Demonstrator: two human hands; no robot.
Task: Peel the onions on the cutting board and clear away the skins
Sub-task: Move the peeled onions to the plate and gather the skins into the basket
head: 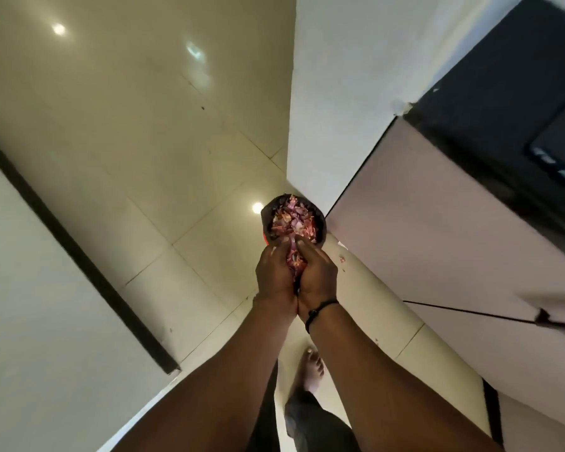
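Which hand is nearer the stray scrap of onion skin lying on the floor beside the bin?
Right. The right hand is on the same side as the stray scrap, close by it. The left hand, cupped against the right, is farther off. Both hold onion skins over the bin.

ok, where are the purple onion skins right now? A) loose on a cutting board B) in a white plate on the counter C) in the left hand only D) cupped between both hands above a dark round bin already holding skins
D: the left hand and right hand press together around purple onion skins, just above the dark round bin that already holds skins.
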